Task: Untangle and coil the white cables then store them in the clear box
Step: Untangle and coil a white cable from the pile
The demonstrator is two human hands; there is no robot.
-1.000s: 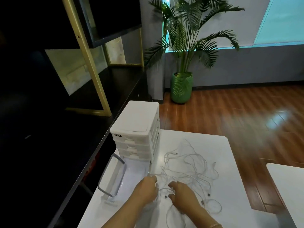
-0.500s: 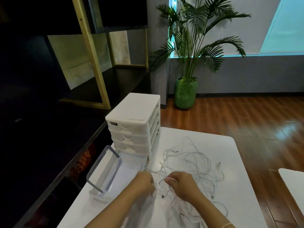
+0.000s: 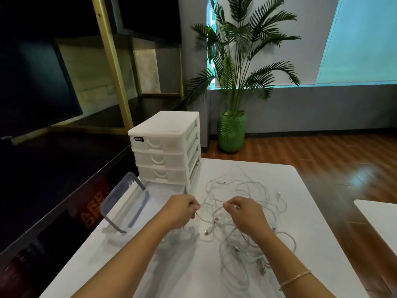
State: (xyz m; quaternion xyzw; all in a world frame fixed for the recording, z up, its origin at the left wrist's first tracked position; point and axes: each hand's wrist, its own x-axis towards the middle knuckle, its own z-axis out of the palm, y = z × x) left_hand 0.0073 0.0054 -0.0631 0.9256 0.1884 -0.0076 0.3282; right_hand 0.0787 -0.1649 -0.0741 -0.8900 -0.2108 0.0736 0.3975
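A tangle of white cables (image 3: 242, 190) lies spread on the white table (image 3: 300, 265), with several plugs showing. My left hand (image 3: 180, 211) pinches one cable strand just left of the tangle. My right hand (image 3: 247, 214) pinches a strand over the middle of the pile, a little above the table. A short length of cable runs between the two hands. The clear box (image 3: 129, 211) stands at the table's left edge, its lid with a dark grey rim tilted up and open.
A white drawer unit (image 3: 167, 147) with three shut drawers stands behind the clear box. A dark counter with gold frames runs along the left. A potted palm (image 3: 232, 130) stands on the wooden floor beyond. A second white table corner (image 3: 378, 216) is at right.
Both hands have risen from the pile and moved apart, drawing a strand between them. The camera has tilted up and drawn nearer.
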